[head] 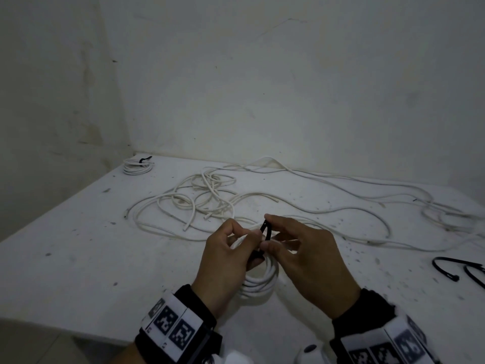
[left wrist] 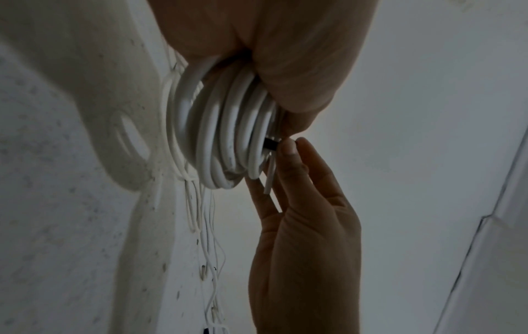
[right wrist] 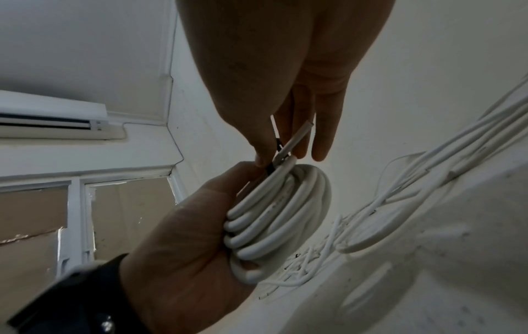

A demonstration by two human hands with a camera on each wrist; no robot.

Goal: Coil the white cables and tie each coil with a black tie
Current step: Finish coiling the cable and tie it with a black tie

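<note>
Grubby white walls are closing in a corner behind the speckled white tabletop (head: pixel 78 245) I am working at. Above its near middle my left hand (head: pixel 225 261) is gripping a round coil of smooth white cable (head: pixel 259 282), fingers curled round the bundled loops and holding them upright off the surface. My right hand (head: pixel 309 258) is pinching a thin black plastic tie (head: pixel 265 232) between thumb and forefinger at the top of the coil, the other fingers hanging loosely straight. One cut cable end (right wrist: pixel 297 137) is sticking out beside the tie. Loose white cables (head: pixel 210 198) are sprawling across the table beyond my hands — tangled, uncoiled. A finished tied coil (head: pixel 137 166) is sitting in the far left corner, and spare black ties (head: pixel 456 269) are lying at the right edge
</note>
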